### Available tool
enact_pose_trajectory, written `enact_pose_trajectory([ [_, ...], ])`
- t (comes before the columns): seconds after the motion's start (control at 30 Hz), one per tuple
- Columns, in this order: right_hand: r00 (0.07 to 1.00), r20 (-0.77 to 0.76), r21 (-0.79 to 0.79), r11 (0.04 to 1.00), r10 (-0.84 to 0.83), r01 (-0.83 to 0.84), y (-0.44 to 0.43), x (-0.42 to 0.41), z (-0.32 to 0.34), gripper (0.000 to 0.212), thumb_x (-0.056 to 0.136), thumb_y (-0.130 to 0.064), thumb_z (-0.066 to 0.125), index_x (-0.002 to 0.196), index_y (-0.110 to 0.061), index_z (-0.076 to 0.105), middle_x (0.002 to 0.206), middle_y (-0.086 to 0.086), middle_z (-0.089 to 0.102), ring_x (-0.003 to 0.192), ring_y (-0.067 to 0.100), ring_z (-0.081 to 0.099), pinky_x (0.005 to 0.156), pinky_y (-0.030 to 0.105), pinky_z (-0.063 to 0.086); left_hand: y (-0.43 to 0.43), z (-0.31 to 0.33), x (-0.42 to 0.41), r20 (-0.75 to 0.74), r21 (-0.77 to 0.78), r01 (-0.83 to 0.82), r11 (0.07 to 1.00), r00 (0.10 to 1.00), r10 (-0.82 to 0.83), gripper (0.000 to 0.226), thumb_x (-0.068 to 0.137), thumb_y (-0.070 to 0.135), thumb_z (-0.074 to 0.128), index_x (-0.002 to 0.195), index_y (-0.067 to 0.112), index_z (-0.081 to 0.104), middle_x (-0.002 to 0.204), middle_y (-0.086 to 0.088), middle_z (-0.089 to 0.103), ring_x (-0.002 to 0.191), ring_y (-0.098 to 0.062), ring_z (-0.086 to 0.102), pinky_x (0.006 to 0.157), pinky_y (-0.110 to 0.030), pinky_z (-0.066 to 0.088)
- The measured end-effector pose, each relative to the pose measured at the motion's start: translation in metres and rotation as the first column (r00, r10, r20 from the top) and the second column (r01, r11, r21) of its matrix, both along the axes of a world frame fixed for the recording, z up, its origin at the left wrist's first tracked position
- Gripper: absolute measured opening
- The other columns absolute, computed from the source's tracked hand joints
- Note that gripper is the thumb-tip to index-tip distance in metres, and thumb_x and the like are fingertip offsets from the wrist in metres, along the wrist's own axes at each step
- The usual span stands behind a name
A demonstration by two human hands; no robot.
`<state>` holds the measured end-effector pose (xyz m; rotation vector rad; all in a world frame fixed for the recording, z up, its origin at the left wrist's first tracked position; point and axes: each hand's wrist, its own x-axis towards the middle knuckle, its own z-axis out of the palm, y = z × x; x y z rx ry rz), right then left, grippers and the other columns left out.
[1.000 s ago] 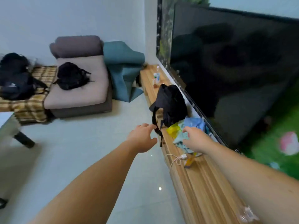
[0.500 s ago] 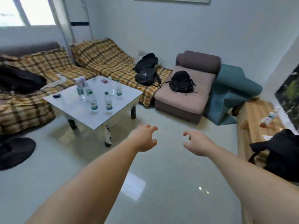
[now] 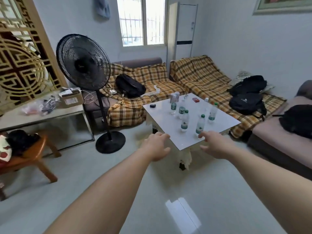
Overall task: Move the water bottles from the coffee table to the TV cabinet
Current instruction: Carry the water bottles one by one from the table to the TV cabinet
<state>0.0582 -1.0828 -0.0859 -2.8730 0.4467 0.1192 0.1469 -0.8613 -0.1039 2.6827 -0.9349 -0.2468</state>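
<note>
Several clear water bottles with green caps and labels stand upright on the white coffee table (image 3: 162,114) ahead of me; the nearest ones are a bottle (image 3: 200,124) and a bottle (image 3: 184,121), with another bottle (image 3: 212,113) behind them. My left hand (image 3: 156,146) is stretched out empty in front of the table's near corner, fingers apart. My right hand (image 3: 213,143) is also empty with fingers spread, its fingertips just below the nearest bottle and apart from it. The TV cabinet is out of view.
A black standing fan (image 3: 84,65) stands left of the table. Plaid-covered sofas (image 3: 194,76) with black backpacks (image 3: 247,102) wrap around behind it. A wooden stool (image 3: 36,152) and a side table (image 3: 42,114) sit at the left. A red pack (image 3: 195,99) and small black item (image 3: 153,106) lie on the coffee table.
The view has swung left from the TV cabinet across the room to the coffee table. Both hands stay empty and now reach towards the near bottles.
</note>
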Motion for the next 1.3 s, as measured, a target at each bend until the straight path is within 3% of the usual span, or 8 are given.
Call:
enact_pose_trajectory([
  [0.27, 0.998, 0.031, 0.047, 0.998, 0.049, -0.051, -0.039, 0.165, -0.051, 0.037, 0.090, -0.037, 0.052, 0.126, -0.028, 0.051, 0.122, 0.000, 0.057, 0.098, 0.020, 0.059, 0.080, 0.036, 0.051, -0.045, -0.021, 0.152, -0.041, 0.019, -0.062, 0.998, 0.997, 0.063, 0.054, 0.089, 0.039, 0.049, 0.141, 0.032, 0.035, 0.142, 0.001, 0.040, 0.128, -0.024, 0.038, 0.100, -0.044, 0.041],
  [0.43, 1.000, 0.002, 0.086, 0.996, 0.008, -0.008, -0.088, 0.259, -0.060, 0.037, 0.091, -0.032, 0.053, 0.127, -0.024, 0.052, 0.128, 0.002, 0.056, 0.108, 0.024, 0.058, 0.087, 0.038, 0.050, -0.099, -0.028, 0.237, -0.075, 0.075, 0.026, 0.997, 0.997, -0.020, 0.056, 0.089, 0.037, 0.049, 0.142, 0.032, 0.033, 0.147, 0.002, 0.036, 0.132, -0.023, 0.035, 0.102, -0.045, 0.040],
  [0.77, 0.995, -0.073, 0.018, 0.998, -0.064, 0.065, -0.159, 0.410, -0.056, 0.037, 0.090, -0.035, 0.057, 0.125, -0.025, 0.054, 0.127, 0.003, 0.056, 0.108, 0.022, 0.058, 0.087, 0.037, 0.051, -0.168, -0.039, 0.409, -0.107, 0.053, 0.100, 0.994, 0.990, -0.094, 0.057, 0.089, 0.040, 0.050, 0.142, 0.031, 0.033, 0.146, 0.002, 0.037, 0.133, -0.022, 0.035, 0.104, -0.041, 0.037],
  [0.97, 0.984, -0.120, -0.023, 0.991, -0.132, 0.131, -0.192, 0.509, -0.065, 0.037, 0.090, -0.034, 0.055, 0.125, -0.024, 0.054, 0.125, 0.004, 0.057, 0.111, 0.023, 0.056, 0.091, 0.037, 0.049, -0.200, -0.056, 0.539, -0.195, -0.011, 0.111, 0.994, 0.974, -0.111, 0.057, 0.087, 0.040, 0.051, 0.141, 0.033, 0.034, 0.145, 0.002, 0.037, 0.127, -0.024, 0.041, 0.099, -0.045, 0.043],
  [1.1, 0.967, -0.160, -0.021, 0.980, -0.197, 0.196, -0.203, 0.569, -0.081, 0.038, 0.090, -0.035, 0.055, 0.127, -0.025, 0.052, 0.126, 0.004, 0.055, 0.111, 0.023, 0.056, 0.089, 0.034, 0.047, -0.219, -0.067, 0.620, -0.293, 0.032, 0.093, 0.995, 0.953, -0.079, 0.064, 0.082, 0.044, 0.055, 0.141, 0.033, 0.033, 0.148, 0.001, 0.035, 0.128, -0.026, 0.042, 0.101, -0.044, 0.042],
  [1.3, 0.948, -0.196, 0.039, 0.964, -0.252, 0.264, -0.232, 0.642, -0.104, 0.037, 0.089, -0.033, 0.055, 0.124, -0.023, 0.054, 0.125, 0.005, 0.055, 0.109, 0.024, 0.056, 0.089, 0.037, 0.049, -0.274, -0.077, 0.707, -0.251, 0.071, 0.250, 0.966, 0.941, -0.225, 0.060, 0.086, 0.041, 0.053, 0.142, 0.032, 0.033, 0.147, 0.000, 0.036, 0.127, -0.024, 0.042, 0.095, -0.041, 0.045],
])
